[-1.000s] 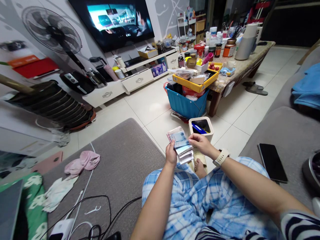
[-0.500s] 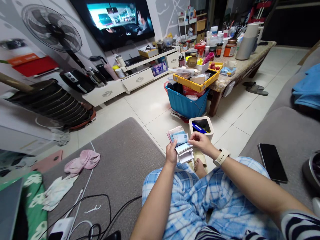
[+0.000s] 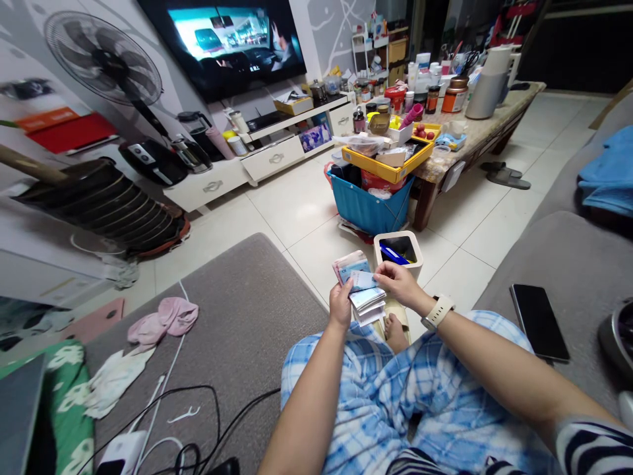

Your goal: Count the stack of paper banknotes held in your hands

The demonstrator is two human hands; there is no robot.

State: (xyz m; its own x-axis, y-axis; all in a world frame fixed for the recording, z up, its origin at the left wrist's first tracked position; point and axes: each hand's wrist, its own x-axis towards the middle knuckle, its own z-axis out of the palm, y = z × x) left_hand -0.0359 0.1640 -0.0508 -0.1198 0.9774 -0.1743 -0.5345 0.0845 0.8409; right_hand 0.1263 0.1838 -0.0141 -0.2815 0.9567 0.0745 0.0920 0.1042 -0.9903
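A wad of paper that looks like banknotes [image 3: 367, 300], bluish, pinkish and white, is spread above my knees. My left hand [image 3: 340, 304] grips it from the left, thumb pressed on top. Between the thumb and fingers of my right hand [image 3: 394, 278] is the right edge of the top pale blue note [image 3: 364, 280]. The lower notes fan out and bend down towards my lap. My right fingertips partly hide the note's corner. A cream watch [image 3: 438, 312] is on my right wrist.
Just beyond my hands stands a cream bin [image 3: 418, 254] with a blue item inside. Behind it are a blue basket [image 3: 368, 206] and a crowded table [image 3: 519, 109]. A phone [image 3: 540, 322] lies on the sofa at right; cables [image 3: 213, 396] and a pink cloth [image 3: 163, 322] lie at left.
The top note has tilted and its right edge is drawn slightly right and down by my right fingers. The wad has shifted a little to the right. The surroundings look the same.
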